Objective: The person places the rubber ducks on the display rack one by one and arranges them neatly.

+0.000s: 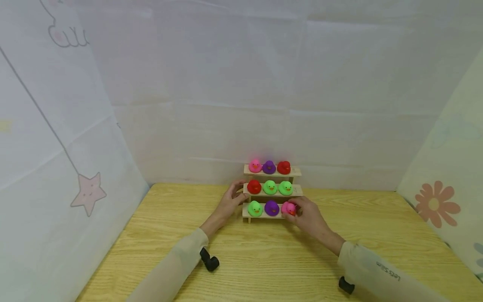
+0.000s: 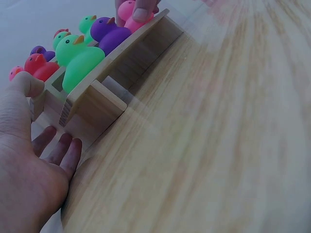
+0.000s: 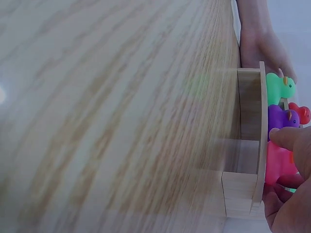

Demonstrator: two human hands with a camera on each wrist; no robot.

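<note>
A three-tier wooden stand (image 1: 264, 216) holds rows of rubber ducks. My right hand (image 1: 310, 216) pinches a pink duck (image 3: 279, 162) at the right end of the bottom tier. Beside it sit a purple duck (image 1: 271, 208) and a green duck (image 1: 255, 208). The middle tier bears a red duck (image 1: 254, 187) and two green ones; the top tier bears a pink duck (image 1: 255, 166), a purple duck (image 1: 269, 167) and a red duck (image 1: 284, 167). My left hand (image 2: 29, 160) grips the left end of the middle tier, thumb and fingers on either side.
The stand is on a wood-grain table (image 1: 234, 260), close to a white cloth backdrop (image 1: 211, 92). Printed cloth walls rise at both sides, with a pink star (image 1: 89, 193) on the left and a red flower (image 1: 437, 204) on the right.
</note>
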